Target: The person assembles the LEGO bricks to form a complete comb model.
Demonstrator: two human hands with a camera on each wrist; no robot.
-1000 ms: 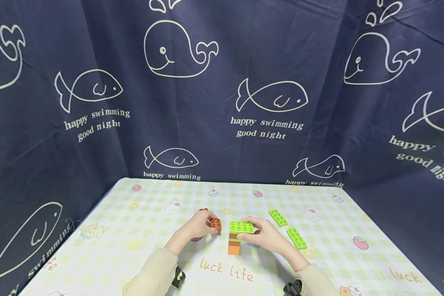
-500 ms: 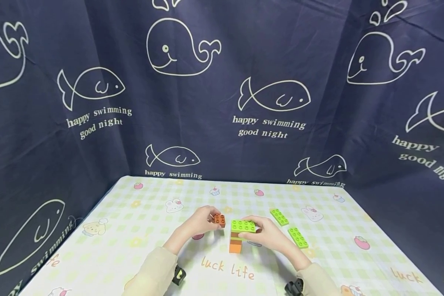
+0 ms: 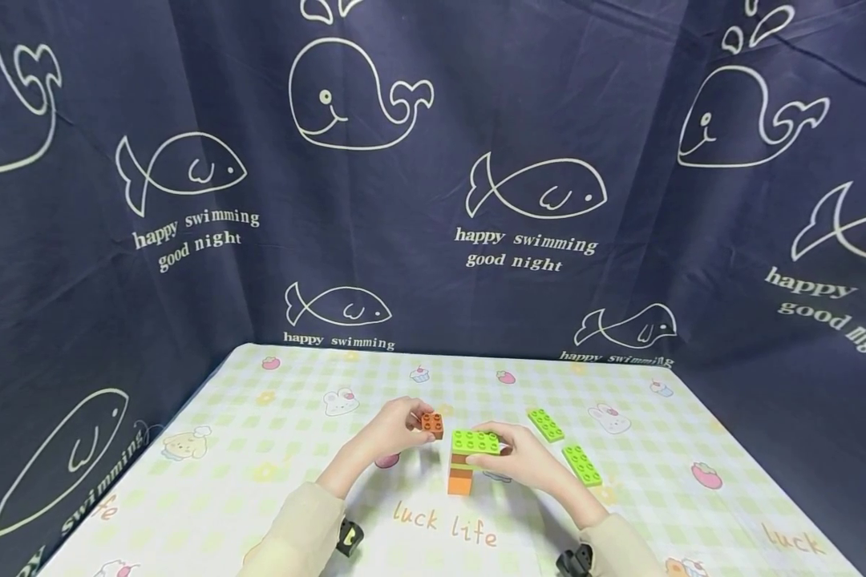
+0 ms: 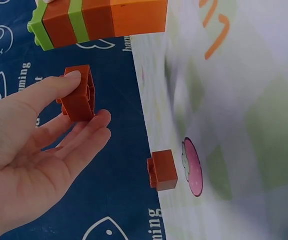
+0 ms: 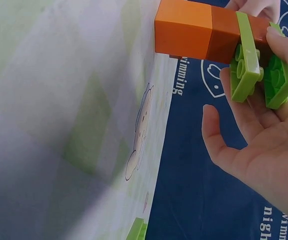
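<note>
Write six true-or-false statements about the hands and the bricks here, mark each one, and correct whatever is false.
1. The left hand holds a brown brick. True.
2. The right hand grips the stack. True.
3. The held brick is already fitted on top of the stack. False: it is held apart from the stack.
4. In the head view, two green plates lie on the table to the right of the stack. True.
5. The stack is green at its bottom. False: an orange brick is lowest.
6. The table bears no loose brown brick. False: the left wrist view shows a second one there.
</note>
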